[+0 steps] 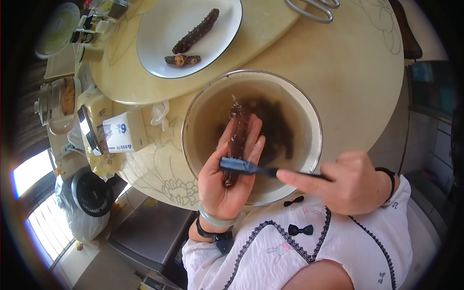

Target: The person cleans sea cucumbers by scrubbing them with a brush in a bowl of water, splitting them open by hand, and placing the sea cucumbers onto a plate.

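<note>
My left hand (223,187), palm up over the bowl, cradles a dark brown, wet sea cucumber (239,133) lengthwise along the palm and fingers. In my right hand (345,181) is a toothbrush (261,170) with a dark handle, my index finger stretched along it. Its bluish head lies across the lower part of the sea cucumber; whether the bristles press on it is hard to tell. Beneath is a white bowl (314,113) of cloudy brown water, with dark shapes under the surface that look like more sea cucumbers.
A white plate (154,36) beyond the bowl bears a whole sea cucumber (197,31) and a shorter piece (182,60). Metal scissor handles (319,9) lie at the far edge. To the left stand a tissue pack (123,131), a glass pot (63,99) and several small jars.
</note>
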`<state>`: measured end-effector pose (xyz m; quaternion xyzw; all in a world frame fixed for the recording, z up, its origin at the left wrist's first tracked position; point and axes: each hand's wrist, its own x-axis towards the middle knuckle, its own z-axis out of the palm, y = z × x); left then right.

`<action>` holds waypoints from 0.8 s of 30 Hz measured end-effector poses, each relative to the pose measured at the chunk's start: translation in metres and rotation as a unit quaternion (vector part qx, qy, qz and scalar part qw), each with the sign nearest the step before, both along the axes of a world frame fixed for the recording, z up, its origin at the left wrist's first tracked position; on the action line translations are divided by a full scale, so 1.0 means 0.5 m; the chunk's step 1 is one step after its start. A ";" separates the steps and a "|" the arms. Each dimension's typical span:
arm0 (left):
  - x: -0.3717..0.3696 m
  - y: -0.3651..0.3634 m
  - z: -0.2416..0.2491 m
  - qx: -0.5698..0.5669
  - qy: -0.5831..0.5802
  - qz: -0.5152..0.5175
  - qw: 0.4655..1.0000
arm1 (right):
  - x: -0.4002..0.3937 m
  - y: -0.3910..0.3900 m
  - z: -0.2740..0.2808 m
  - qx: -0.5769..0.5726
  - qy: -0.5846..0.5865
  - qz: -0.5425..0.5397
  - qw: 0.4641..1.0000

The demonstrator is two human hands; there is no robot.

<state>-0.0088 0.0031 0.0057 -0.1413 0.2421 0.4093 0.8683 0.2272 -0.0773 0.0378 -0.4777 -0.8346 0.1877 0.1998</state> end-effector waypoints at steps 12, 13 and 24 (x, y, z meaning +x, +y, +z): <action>-0.002 -0.004 -0.004 -0.032 -0.041 0.025 0.998 | 0.001 0.021 -0.020 0.021 -0.046 -0.046 0.998; -0.002 -0.004 -0.004 -0.032 -0.042 0.025 0.998 | 0.008 0.030 -0.028 0.042 -0.089 -0.083 0.992; -0.004 -0.002 -0.007 -0.050 -0.072 0.027 0.996 | 0.002 0.021 -0.018 0.052 -0.080 -0.061 0.994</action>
